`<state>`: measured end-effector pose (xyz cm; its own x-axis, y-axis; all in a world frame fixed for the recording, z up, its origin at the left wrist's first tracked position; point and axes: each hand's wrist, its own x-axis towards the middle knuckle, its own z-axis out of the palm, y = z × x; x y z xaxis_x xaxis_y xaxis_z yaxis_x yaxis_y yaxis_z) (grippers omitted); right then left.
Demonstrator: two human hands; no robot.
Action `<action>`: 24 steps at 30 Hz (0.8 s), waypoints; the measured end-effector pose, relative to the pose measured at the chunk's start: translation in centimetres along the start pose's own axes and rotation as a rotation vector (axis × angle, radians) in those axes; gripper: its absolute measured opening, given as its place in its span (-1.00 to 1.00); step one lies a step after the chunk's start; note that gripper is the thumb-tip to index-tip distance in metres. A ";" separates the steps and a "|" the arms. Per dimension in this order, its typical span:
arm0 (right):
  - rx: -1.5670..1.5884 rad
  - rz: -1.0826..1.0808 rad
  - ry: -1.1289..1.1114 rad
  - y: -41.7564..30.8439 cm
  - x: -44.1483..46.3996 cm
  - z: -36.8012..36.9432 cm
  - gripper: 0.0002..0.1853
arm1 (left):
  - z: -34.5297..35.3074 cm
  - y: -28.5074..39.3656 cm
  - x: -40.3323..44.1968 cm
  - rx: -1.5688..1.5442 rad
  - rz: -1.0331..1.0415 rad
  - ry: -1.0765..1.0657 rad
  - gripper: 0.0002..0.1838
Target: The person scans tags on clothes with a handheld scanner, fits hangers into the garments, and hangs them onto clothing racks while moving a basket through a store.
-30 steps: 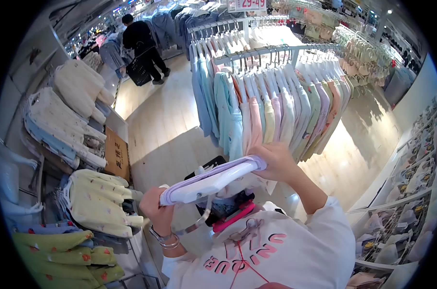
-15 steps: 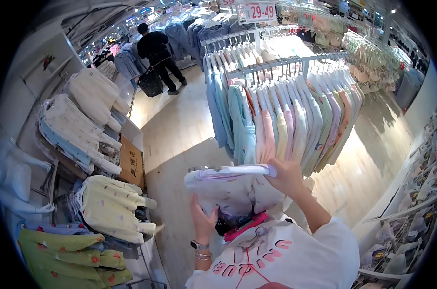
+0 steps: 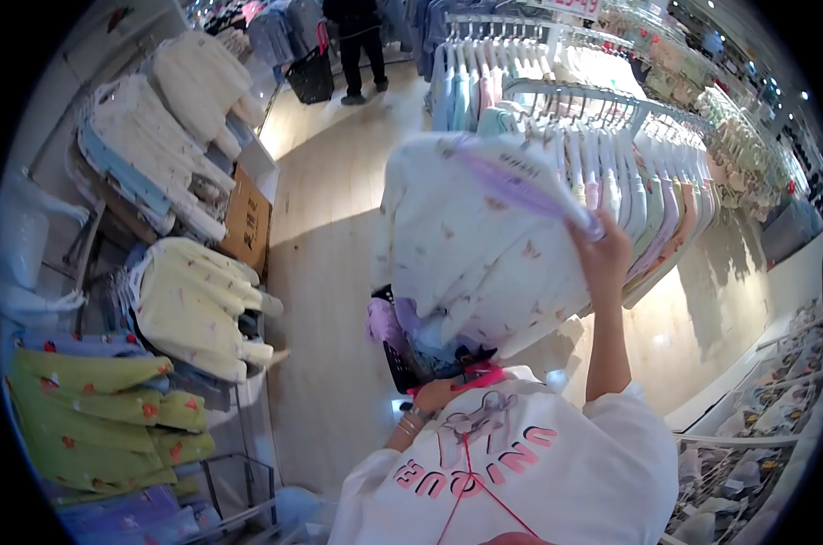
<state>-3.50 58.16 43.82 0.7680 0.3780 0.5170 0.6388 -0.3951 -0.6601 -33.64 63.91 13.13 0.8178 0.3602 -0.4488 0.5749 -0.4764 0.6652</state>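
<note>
In my raised right hand [image 3: 602,247] is a white pajama top [image 3: 484,245] with small scattered prints and a lavender neckline, pinched at its lavender edge. It hangs open in front of me, covering part of the clothes rack. Below it is a black shopping basket [image 3: 395,365] with lavender and blue clothes [image 3: 429,343] inside. My left hand [image 3: 437,397] is closed at the basket's pink handle [image 3: 486,374], close to my body; its fingertips are partly hidden.
A rack of pastel clothes [image 3: 643,173] stands ahead to the right. On the left are displayed tops, among them a yellow top [image 3: 189,304] and a green top [image 3: 103,413], and a cardboard box [image 3: 246,218]. A person in black [image 3: 359,50] stands farther off beside another basket [image 3: 311,77].
The white top has gone from folded to hanging open, lifted higher by my right hand. My left hand has left the garment and moved down to the basket handle. The view has tilted down.
</note>
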 end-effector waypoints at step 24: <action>0.567 0.347 -0.296 2.7 4.3 14.0 -0.67 | 0.2 -1.0 0.7 -0.288 -0.039 0.102 -0.55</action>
<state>0.89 70.40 36.62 0.8265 0.5519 0.1105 0.1774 -0.0692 -0.9817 -33.64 64.49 11.99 0.7799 0.4598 -0.4247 0.5632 -0.2193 0.7967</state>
